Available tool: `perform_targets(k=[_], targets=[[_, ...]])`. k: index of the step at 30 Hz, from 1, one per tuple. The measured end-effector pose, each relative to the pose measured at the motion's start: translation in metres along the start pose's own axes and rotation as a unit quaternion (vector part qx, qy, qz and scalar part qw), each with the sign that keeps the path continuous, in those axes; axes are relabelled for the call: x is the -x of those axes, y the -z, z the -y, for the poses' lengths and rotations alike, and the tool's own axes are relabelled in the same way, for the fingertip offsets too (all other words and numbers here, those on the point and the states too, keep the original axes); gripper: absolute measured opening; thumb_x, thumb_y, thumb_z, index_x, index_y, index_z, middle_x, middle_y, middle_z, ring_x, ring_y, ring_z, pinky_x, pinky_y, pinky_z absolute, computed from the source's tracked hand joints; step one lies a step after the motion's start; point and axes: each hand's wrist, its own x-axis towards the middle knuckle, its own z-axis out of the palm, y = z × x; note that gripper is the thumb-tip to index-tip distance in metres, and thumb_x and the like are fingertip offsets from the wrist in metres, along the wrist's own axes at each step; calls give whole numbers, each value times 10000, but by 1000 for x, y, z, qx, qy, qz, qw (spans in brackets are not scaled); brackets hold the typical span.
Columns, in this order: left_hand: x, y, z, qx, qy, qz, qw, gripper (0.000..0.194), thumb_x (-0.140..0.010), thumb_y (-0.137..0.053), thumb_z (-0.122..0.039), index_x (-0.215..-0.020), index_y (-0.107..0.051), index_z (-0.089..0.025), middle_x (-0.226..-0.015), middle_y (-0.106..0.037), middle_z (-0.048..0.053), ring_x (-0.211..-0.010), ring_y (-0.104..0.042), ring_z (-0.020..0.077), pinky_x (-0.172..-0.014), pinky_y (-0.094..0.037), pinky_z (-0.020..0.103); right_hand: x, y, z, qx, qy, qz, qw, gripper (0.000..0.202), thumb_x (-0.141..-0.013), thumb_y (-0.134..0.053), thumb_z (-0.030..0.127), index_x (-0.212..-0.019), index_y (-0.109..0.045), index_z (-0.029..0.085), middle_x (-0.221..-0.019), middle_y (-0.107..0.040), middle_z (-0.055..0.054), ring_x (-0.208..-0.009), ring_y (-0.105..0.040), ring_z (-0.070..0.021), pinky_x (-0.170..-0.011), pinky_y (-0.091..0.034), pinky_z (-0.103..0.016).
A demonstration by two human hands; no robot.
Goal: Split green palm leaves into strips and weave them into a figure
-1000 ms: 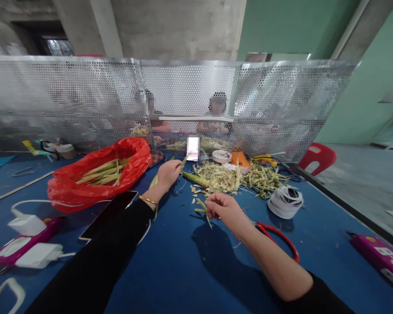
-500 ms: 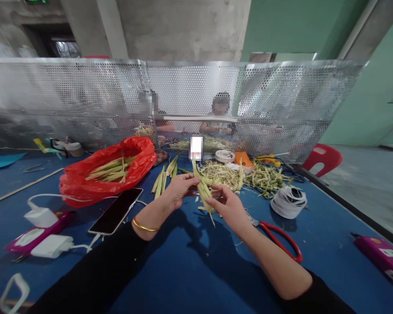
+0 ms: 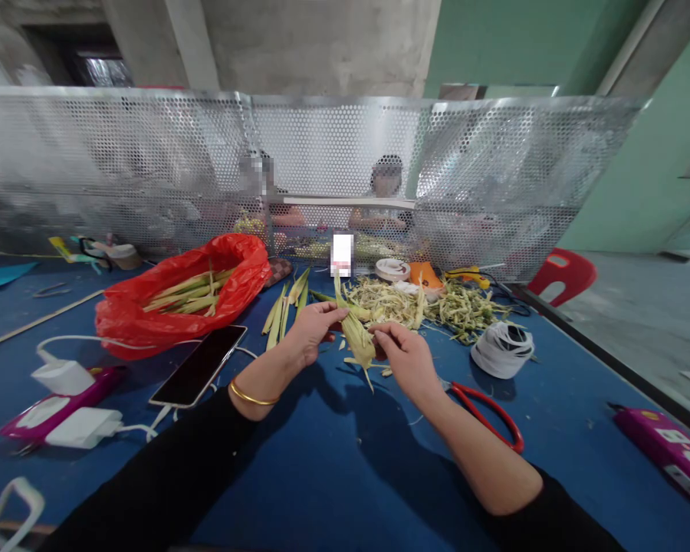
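The husk [image 3: 357, 337] hung between the hands, its upper part pinched in the left fingers [image 3: 340, 315]; the right fingers [image 3: 378, 334], loosely curled, touched its right edge.

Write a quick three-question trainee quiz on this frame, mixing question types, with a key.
1. True or false: the left hand grips the pale leafy piece.
2. Which hand is nearer the red-handled scissors? A) left hand; B) right hand; C) both equally near.
3. Fill in the colour: the plastic bag with leaf strips inside is ____.

Key: 1. True; 2. B; 3. red.
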Motion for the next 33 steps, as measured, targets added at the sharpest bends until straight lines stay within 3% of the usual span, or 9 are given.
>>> perform_targets(k=[6,9,13,19,22,24,27,29,33], targets=[[4,-3,-1,-10,-10,-5,1000,126,-662,-699,-258,-641,-607,-175,-620,-628,-8,-524,-526,89,-444,-279,196,0,1,4,-20,-1,23,1000,278,-773,-586,466,-781,-624,191,-652,-549,-4,-612,-505,-152,-591,-442,-266],[11,-9,-3,-22,-16,21,999,145,-632,-724,-246,-616,-608,-161,-565,-593,-19,-494,-507,83,-441,-292,198,1,0,2,8,11,35,999,242,-724,-648,427,-702,-608,189,-604,-503,17,-579,-450,-132,-550,-386,-247],[12,-10,-2,-27,-15,29,999,158,-606,-741,-244,-615,-612,-152,-544,-564,-30,-467,-471,69,-427,-272,193,2,2,2,6,10,43,999,278,-784,-567,401,-606,-585,188,-531,-464,26,-513,-420,-119,-501,-343,-243],[0,6,-1,-16,-9,-38,999,197,-612,-737,-303,-660,-601,-169,-587,-596,-27,-526,-531,87,-449,-293,182,-13,17,1,-13,-25,-37,999,287,-735,-573,442,-638,-640,181,-475,-481,18,-478,-438,-130,-495,-362,-257],[-3,10,0,-7,-10,-70,997,191,-618,-724,-298,-683,-597,-171,-647,-637,-10,-555,-564,98,-448,-301,182,-27,37,-4,-9,-18,-123,992,382,-755,-491,513,-814,-647,169,-632,-564,-32,-563,-500,-162,-559,-419,-291],[-3,9,0,-4,-15,-88,996,168,-636,-706,-286,-680,-591,-171,-660,-644,-4,-560,-575,102,-444,-308,183,-34,52,-6,13,-7,-167,986,481,-759,-485,526,-1048,-613,164,-885,-627,-99,-699,-561,-207,-624,-439,-326],[1,1,0,-6,-29,-103,994,133,-660,-683,-255,-649,-579,-173,-620,-623,-8,-535,-566,102,-434,-320,189,-35,62,-4,247,37,-209,945,622,-712,-608,489,-1245,-535,176,-1202,-568,-178,-825,-594,-282,-693,-421,-382],[5,-7,1,-13,-45,-99,994,106,-673,-665,-230,-640,-583,-172,-604,-613,-8,-522,-561,103,-423,-326,193,-27,56,0,328,42,-143,933,543,-760,-573,504,-1197,-576,183,-1170,-606,-170,-720,-615,-258,-689,-424,-386],[14,-21,7,-33,-85,-79,993,132,-686,-643,-228,-592,-565,-178,-535,-561,-25,-489,-536,102,-410,-343,198,-5,24,4,224,61,66,970,386,-799,-555,486,-1091,-599,238,-959,-687,-65,-483,-569,-163,-556,-431,-309]])
